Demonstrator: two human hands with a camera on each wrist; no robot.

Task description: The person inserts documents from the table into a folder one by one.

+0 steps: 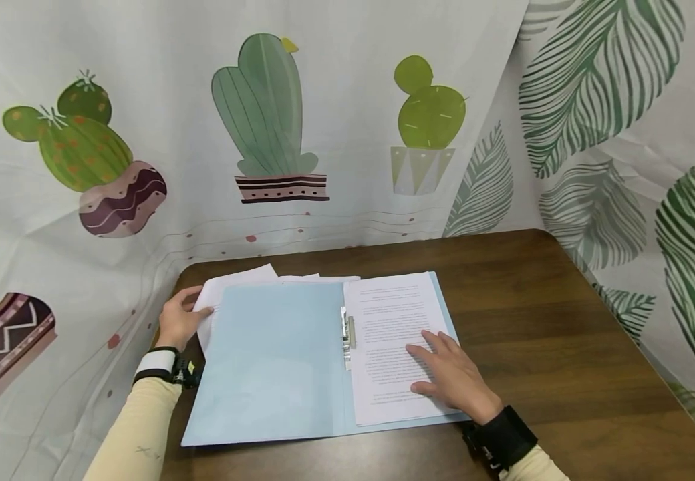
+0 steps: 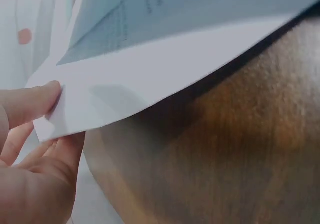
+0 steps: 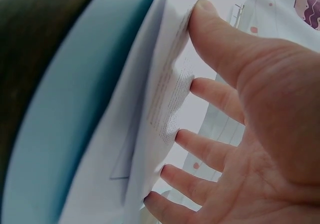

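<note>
A light blue folder (image 1: 275, 361) lies spread on the table, with a metal clip (image 1: 347, 337) along its spine. On its right side rests a stack of printed sheets (image 1: 392, 347). My right hand (image 1: 452, 371) touches the top sheet with spread fingertips, as the right wrist view also shows. Loose white paper (image 1: 251, 274) sticks out from beneath the folder's left cover. At that paper's left edge, my left hand (image 1: 180, 319) pinches it between thumb and fingers; in the left wrist view the pinched sheet (image 2: 110, 99) bends upward off the table.
The brown wooden table (image 1: 522, 314) extends to the right of the folder. Behind and to the left hangs a white curtain (image 1: 347, 133) printed with cacti; leaf-patterned cloth (image 1: 588, 100) hangs at the right.
</note>
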